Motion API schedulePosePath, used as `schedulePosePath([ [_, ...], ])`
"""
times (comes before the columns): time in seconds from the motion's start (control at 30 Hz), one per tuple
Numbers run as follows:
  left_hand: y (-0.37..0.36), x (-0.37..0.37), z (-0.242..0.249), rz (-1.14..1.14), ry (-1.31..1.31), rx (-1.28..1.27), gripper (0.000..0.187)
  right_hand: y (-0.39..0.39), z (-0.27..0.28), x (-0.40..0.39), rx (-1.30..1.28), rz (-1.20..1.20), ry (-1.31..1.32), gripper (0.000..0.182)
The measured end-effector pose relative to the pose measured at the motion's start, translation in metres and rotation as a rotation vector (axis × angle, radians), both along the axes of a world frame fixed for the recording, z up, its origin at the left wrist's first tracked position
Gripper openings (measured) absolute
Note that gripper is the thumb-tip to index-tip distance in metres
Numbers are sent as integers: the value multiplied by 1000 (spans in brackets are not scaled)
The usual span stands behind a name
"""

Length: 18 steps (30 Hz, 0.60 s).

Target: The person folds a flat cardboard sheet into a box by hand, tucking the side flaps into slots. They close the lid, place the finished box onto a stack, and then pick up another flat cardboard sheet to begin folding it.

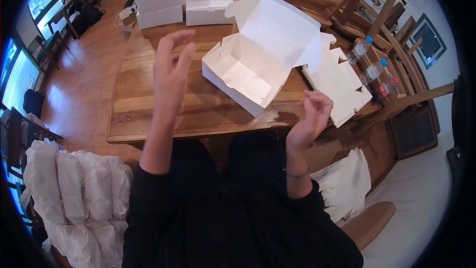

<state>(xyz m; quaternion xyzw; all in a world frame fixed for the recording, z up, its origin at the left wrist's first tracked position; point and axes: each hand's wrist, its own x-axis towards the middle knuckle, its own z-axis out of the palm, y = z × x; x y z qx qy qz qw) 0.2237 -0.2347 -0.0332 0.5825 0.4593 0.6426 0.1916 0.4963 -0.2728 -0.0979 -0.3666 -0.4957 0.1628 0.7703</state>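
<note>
Open white cardboard box between two empty hands.
The left hand (172,72), fingers parted, and the right hand (312,114), fingers loosely bent, grip nothing; the box (248,77) stands between and beyond them on the brown wooden table (144,109), lid raised. Just beyond the right hand lies a stack of flat white card pieces (337,82). A wide right-hand swing might snag the lid's side flap or skew the stack; a pull towards the body could tip the box's near corner over the edge.
</note>
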Motion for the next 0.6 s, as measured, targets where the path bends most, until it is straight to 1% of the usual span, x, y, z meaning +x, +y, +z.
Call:
schedulePosePath([
  [0.03, 19, -5, 6, -61, 10, -23, 31, 4, 8, -2, -91, -21, 149, 16],
  [0.07, 35, -9, 10, -122, 21, -47, 35, 9, 11, 4, -195, 36, 163, 39],
  [0.17, 70, -6, 7, -278, 183, -25, 44, 28, 20, 1, -315, 109, 244, 55],
  [0.2, 75, -5, 0, -418, 184, -108, 62, 33, 18, 5, -376, 195, 186, 72],
  [0.3, 67, 1, -13, -629, 412, -304, 81, 42, 11, -10, -398, 407, 208, 75],
  [0.33, 62, 2, -16, -698, 487, -375, 87, 43, 14, -5, -457, 557, 346, 75],
  [0.37, 57, 1, -17, -699, 457, -407, 86, 44, 16, 0, -526, 687, 492, 74],
  [0.43, 48, -3, -7, -696, 403, -465, 83, 49, 5, -23, -447, 479, 109, 70],
  [0.53, 47, 0, -11, -666, 263, -358, 79, 49, 16, -26, -476, 506, 101, 70],
  [0.6, 57, -6, -17, -608, 314, -355, 72, 59, 13, -24, -486, 516, 75, 69],
])
